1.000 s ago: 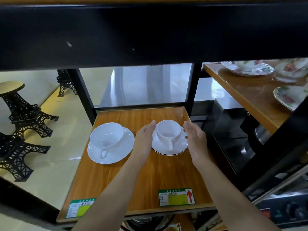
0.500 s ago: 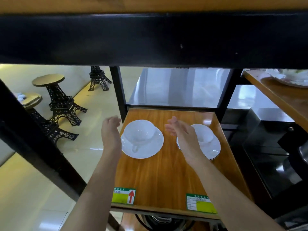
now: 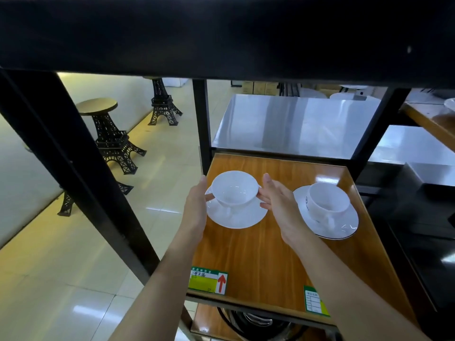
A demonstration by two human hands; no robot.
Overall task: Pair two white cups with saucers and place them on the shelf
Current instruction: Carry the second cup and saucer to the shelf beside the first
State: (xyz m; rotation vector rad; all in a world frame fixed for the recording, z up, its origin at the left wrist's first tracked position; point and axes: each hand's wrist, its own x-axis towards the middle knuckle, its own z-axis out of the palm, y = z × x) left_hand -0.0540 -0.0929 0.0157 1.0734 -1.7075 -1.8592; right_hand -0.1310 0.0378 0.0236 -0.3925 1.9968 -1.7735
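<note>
Got my left hand [image 3: 195, 207] and right hand [image 3: 279, 205] both cupping the left cup [image 3: 234, 190] on its saucer [image 3: 237, 217]; other cup [image 3: 328, 201] sits at 3 o'clock on the shelf [image 3: 258, 254].

1. The single head view looks forward and steeply down, under a black beam [image 3: 221, 38], onto a wooden shelf [image 3: 258, 254].
2. It sits close: both forearms reach in from the bottom edge.
3. Floor and stools [image 3: 108, 134] lie left.
</note>
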